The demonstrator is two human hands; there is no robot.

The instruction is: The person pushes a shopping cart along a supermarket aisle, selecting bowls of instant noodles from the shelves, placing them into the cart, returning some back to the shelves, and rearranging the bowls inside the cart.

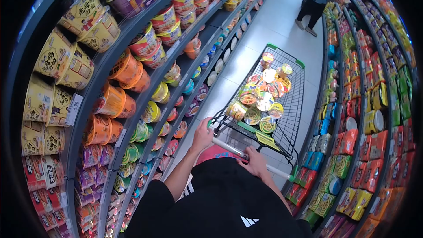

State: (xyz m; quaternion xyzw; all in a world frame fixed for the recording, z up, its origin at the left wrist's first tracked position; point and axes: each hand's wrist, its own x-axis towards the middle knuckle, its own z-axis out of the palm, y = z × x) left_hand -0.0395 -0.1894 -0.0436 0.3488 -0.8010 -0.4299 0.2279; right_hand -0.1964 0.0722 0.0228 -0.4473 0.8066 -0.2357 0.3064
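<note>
My left hand (203, 134) is wrapped round the left end of the grey handle bar (229, 148) of a shopping cart. Farther right on the same bar, my right hand (254, 161) has its fingers closed, partly over the bar. Ahead of both hands stands the black wire cart (288, 101) with green corners. Several cup and bowl noodle packs (265, 101) lie heaped in its left and middle part. A yellow-green label (265, 140) is on the cart's near edge.
Shelves of noodle buckets (112, 100) curve along the left. On the right, shelves hold bagged packs (346, 141). A person (318, 0) in a blue top and dark trousers stands farther up the aisle by the right shelves. Pale floor tiles (275, 17) run between.
</note>
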